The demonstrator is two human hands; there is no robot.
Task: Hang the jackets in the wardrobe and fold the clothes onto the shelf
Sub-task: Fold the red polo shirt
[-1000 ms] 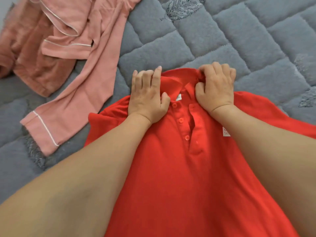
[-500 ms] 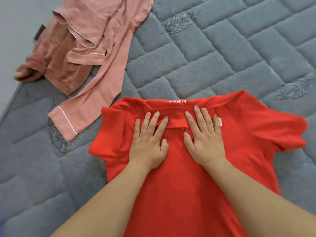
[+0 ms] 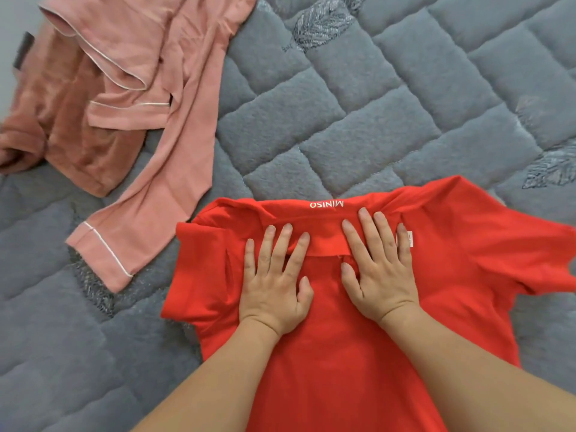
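Left hand (image 3: 274,285): lying flat, fingers spread, pressing the red shirt (image 3: 343,353).
Right hand (image 3: 378,269): pressing flat beside it.
Pink clothes (image 3: 134,98): lying upper left on the bed (image 3: 389,104).

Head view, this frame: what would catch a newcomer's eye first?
The bright red polo shirt spread in the lower middle of the grey quilted bedcover, with the left hand and right hand pressed flat side by side just below its collar. Next, the heap of pink clothes at upper left, one white-piped cuff trailing toward the shirt's sleeve.
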